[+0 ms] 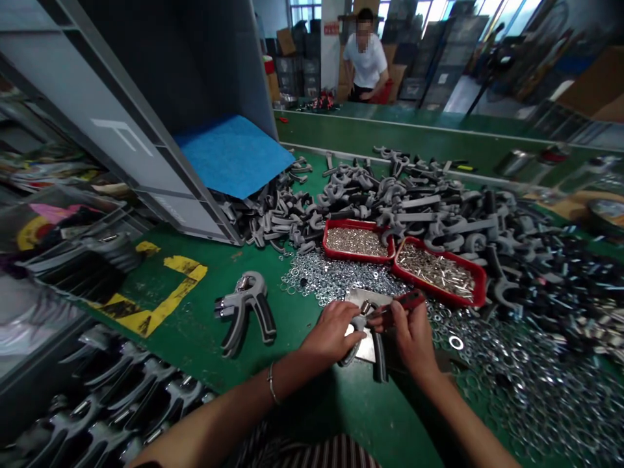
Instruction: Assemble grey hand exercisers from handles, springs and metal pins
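A half-built adjustable hand gripper (363, 335) sits low on the near edge of the green bench (287, 338), its black handle (379, 359) pointing toward the person. The left hand (331, 331), a thin bracelet (271, 383) at its wrist, is clamped around the gripper's body. The right hand (412, 338) pinches a red-handled tool (407, 300), whose tip is hidden at the gripper's head, and the two hands nearly touch. A steel plate (363, 299) lies beneath them.

A finished gripper (244, 312) lies just left, near yellow floor tape (166, 286). Loose steel washers (517, 370) spread to the right and ahead, up to two red trays (439, 272) of small metal parts. Behind these, grey-and-black handles (390, 201) are heaped against a blue sheet (234, 156). A co-worker (365, 58) leans at the far bench.
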`<state>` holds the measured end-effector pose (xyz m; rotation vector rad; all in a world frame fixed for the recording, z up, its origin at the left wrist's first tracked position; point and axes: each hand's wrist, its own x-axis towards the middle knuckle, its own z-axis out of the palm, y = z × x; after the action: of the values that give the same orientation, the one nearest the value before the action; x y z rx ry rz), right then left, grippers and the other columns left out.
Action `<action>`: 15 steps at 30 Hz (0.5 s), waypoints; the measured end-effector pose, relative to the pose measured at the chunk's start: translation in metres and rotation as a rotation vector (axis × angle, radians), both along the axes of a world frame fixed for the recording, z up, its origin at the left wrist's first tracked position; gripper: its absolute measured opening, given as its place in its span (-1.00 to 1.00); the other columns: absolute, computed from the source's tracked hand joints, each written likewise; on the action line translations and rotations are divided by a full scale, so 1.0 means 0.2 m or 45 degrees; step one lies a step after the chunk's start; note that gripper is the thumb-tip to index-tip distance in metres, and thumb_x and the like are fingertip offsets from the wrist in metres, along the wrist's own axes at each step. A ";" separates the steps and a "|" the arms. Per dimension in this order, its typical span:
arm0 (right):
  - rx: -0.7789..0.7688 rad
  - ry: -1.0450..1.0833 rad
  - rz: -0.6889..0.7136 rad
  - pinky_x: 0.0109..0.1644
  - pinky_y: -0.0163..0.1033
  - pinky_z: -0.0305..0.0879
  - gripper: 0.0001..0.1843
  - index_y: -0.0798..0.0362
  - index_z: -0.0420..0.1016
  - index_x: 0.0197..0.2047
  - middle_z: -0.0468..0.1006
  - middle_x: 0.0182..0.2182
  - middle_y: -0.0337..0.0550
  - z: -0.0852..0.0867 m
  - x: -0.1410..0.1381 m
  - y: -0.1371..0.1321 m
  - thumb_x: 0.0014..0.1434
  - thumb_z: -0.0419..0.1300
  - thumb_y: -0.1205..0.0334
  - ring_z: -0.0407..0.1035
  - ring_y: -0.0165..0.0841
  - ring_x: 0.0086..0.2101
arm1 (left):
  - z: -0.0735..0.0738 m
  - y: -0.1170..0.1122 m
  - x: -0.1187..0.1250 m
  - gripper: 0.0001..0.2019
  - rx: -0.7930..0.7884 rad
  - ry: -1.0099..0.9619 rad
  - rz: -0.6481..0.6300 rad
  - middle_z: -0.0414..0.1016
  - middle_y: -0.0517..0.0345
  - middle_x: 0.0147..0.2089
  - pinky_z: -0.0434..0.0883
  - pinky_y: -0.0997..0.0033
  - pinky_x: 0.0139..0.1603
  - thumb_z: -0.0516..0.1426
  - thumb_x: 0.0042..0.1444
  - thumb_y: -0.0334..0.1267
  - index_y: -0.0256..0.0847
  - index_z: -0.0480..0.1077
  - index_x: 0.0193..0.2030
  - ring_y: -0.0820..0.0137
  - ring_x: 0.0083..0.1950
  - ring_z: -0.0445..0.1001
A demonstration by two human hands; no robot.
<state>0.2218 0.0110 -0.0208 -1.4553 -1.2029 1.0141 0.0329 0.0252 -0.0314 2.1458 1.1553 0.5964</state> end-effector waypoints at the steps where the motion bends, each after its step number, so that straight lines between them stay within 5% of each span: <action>1: -0.007 -0.069 -0.003 -0.46 -0.08 0.46 -0.73 -0.11 0.12 -0.13 0.61 -0.27 -0.04 0.00 0.01 -0.01 0.33 0.03 -0.10 0.55 -0.14 -0.46 | 0.00 0.00 0.00 -0.63 -0.006 0.000 0.000 0.40 0.01 0.13 0.21 0.14 0.28 0.24 0.19 -0.24 -0.20 0.33 0.11 0.18 0.18 0.28; 6: -0.020 -0.440 -0.027 -0.40 -0.12 0.34 -0.72 -0.07 0.17 -0.19 0.55 -0.44 -0.10 0.04 -0.02 -0.03 0.22 0.13 -0.05 0.50 -0.10 -0.45 | 0.01 -0.01 0.00 -0.50 -0.059 0.022 -0.029 0.33 -0.03 0.20 0.16 0.10 0.34 0.27 0.13 -0.22 -0.19 0.27 0.18 0.14 0.25 0.22; 11: -0.062 -0.177 0.212 -0.52 -0.27 0.20 -0.70 -0.05 0.28 -0.27 0.41 -0.58 -0.31 0.14 -0.04 0.14 0.11 0.27 -0.02 0.34 -0.30 -0.59 | 0.04 -0.01 0.01 -0.49 -0.080 0.073 -0.019 0.32 -0.08 0.21 0.13 0.08 0.35 0.27 0.12 -0.24 -0.25 0.27 0.19 0.12 0.26 0.21; 15: -0.081 0.063 0.288 -0.57 -0.27 0.28 -0.60 -0.04 0.29 -0.25 0.42 -0.58 -0.33 0.18 0.05 0.23 0.27 0.03 -0.22 0.27 -0.39 -0.68 | 0.06 -0.01 0.02 -0.53 -0.082 0.093 -0.001 0.35 -0.06 0.18 0.18 0.10 0.32 0.27 0.13 -0.25 -0.26 0.29 0.15 0.13 0.23 0.24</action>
<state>0.2313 0.0573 0.0144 -1.3556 -1.3317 1.2441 0.0363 0.0223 -0.0201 2.1292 1.1962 0.4774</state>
